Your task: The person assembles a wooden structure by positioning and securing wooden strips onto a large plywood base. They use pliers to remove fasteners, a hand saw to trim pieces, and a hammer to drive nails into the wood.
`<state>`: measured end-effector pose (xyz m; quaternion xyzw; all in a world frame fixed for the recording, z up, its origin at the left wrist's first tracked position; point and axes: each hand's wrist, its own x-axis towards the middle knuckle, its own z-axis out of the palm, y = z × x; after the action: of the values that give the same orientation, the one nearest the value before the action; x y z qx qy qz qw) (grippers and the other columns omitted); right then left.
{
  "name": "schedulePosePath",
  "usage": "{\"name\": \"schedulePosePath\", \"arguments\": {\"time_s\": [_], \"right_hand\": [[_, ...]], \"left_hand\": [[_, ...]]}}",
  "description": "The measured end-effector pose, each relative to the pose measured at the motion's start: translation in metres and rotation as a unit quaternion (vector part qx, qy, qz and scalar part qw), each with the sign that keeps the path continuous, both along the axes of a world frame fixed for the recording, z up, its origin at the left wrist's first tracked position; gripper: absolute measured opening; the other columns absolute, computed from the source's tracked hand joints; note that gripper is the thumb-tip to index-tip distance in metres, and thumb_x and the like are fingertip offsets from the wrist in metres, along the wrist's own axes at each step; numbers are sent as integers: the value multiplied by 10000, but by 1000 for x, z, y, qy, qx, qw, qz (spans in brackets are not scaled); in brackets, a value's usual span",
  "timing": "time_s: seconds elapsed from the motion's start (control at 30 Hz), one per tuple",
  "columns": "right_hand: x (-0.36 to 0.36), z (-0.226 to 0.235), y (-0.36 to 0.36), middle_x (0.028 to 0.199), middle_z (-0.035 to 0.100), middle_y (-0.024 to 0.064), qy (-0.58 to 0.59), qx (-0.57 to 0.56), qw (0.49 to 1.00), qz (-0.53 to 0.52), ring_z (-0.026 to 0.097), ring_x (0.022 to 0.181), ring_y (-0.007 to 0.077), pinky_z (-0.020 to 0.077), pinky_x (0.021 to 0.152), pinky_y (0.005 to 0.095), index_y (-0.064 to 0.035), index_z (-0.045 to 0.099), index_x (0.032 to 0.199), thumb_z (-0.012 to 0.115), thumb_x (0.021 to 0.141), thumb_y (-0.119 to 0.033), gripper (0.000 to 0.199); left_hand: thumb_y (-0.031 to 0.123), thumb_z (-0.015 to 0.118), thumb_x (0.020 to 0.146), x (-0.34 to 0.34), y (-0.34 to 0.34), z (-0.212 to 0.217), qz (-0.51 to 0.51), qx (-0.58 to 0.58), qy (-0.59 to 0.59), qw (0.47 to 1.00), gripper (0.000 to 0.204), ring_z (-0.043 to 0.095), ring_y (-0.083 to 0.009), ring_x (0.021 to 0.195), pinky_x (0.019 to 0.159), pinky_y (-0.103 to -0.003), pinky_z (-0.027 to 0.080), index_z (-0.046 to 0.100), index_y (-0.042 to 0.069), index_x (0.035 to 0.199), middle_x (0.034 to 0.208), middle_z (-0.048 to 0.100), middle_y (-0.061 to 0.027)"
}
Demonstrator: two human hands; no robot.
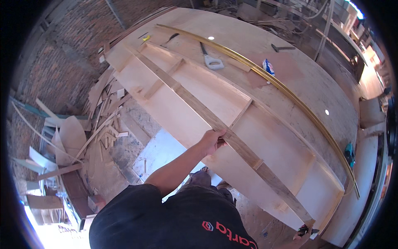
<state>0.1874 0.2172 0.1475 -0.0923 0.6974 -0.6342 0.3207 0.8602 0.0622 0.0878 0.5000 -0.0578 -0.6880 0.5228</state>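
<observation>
A long, narrow wooden board [195, 103] lies lengthwise over a shallow wooden frame [286, 130] with crosspieces and a pale panel. My left hand [212, 141] is closed round the board's near edge at about mid-length, thumb on top. At the board's near right end is my right hand [299, 236], low in the picture and partly cut off by the lower edge. Its fingers are closed on a small dark object [306, 229] with a bit of green, too small to name, held against the board end.
Beyond the frame, a worktable [306, 83] carries a gold-coloured strip [286, 89], a handsaw [213, 63], a hammer [283, 48], a blue-and-white packet [268, 66] and a teal power tool [349, 154]. Wood scraps [105, 124] heap on the left floor by a brick wall [49, 70].
</observation>
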Motion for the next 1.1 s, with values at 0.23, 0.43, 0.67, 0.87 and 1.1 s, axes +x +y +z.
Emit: {"name": "schedulePosePath", "arguments": {"time_s": [0.23, 0.43, 0.67, 0.87, 1.1], "right_hand": [[-89, -44, -32, 641, 428, -3, -13, -18, 999, 32, 241, 423, 37, 139, 366, 186, -24, 612, 1180, 499, 1090, -340, 348], [-78, -45, -36, 1127, 673, 61, -86, 106, 990, 38, 648, 922, 152, 553, 750, 320, -104, 634, 1174, 673, 1006, -322, 278], [5, 1, -8, 918, 660, 40, -138, 92, 985, 46, 669, 727, 153, 592, 604, 379, -66, 616, 1218, 676, 990, -205, 274], [-10, -8, 46, 747, 576, -21, 92, 219, 962, 135, 550, 631, 68, 414, 495, 237, -49, 638, 978, 716, 938, -162, 143], [-87, 8, 45, 715, 602, -18, 184, 179, 965, -50, 546, 614, 59, 426, 514, 252, -56, 658, 946, 683, 934, -170, 117]], "left_hand": [[381, 638, 1034, -22, -24, 15, -137, 59, -73, 986, 414, 739, -236, 747, 644, -349, 630, 676, -31, 1046, 897, 741, -164], [515, 708, 958, -75, -18, 43, -485, -65, -378, 786, 517, 693, -161, 654, 583, -314, 572, 731, 0, 926, 742, 717, -109], [454, 863, 796, -208, -36, 56, -304, -427, -612, 591, 586, 666, -291, 993, 879, -414, 520, 717, 18, 1160, 1010, 691, -124], [549, 916, 650, -217, -51, 22, -328, -493, -694, 411, 737, 611, -328, 1123, 1006, -484, 453, 717, 47, 1152, 1115, 678, -102], [540, 920, 626, -209, -58, 4, -412, -458, -676, 406, 667, 635, -331, 975, 829, -450, 527, 743, 47, 1038, 946, 697, -97]]}}
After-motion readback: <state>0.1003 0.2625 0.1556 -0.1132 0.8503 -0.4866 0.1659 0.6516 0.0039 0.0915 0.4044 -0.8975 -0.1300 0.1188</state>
